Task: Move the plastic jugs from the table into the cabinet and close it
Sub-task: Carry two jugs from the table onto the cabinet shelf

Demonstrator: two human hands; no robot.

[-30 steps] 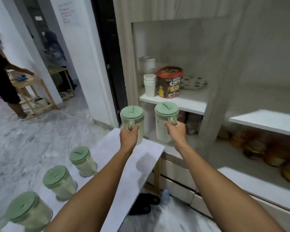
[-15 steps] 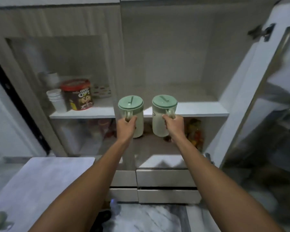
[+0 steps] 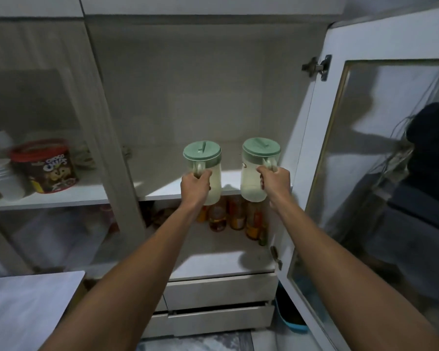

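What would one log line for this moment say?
left hand: holds left jug | right hand: holds right jug | shelf: not reached | door: open

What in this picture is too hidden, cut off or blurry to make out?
All in the head view:
- Bottles on the lower shelf: tops hidden behind the two jugs, labels too small to read.
- Left jug and right jug: handles covered by the left hand and right hand.
- Left compartment: the chocolate tin and cups blur behind the closed glass door.
- Table: cut off by the left and bottom edges.
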